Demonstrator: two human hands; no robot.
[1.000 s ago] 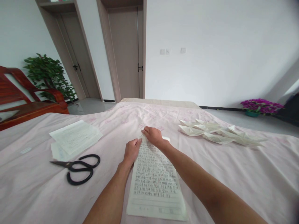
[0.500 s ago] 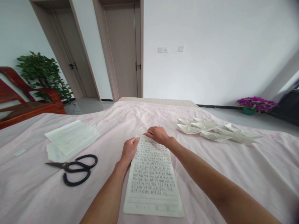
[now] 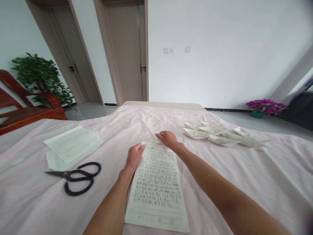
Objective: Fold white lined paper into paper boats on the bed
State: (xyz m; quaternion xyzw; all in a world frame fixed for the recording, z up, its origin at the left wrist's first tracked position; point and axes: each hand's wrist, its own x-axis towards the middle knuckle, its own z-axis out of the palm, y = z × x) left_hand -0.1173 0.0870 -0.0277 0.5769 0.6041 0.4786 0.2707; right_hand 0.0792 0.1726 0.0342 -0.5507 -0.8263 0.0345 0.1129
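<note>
While the left hand (image 3: pixel 135 157) pinches the upper left edge of a rectangular, pale, lined sheet of handwritten paper (image 3: pixel 156 182), the right hand (image 3: pixel 168 139) is curled tight, its fingers gripping that sheet at the far edge. From both hands' fingers the sheet stretches back toward the person, over a pale pink, flower-patterned cloth (image 3: pixel 220 160). Left of the left fingers lie black-handled metal scissors (image 3: pixel 69 175) and overlapping whitish papers (image 3: pixel 73 147); right of the right fingers sits a cluster of pointed, folded cream-paper shapes (image 3: pixel 227 141).
</note>
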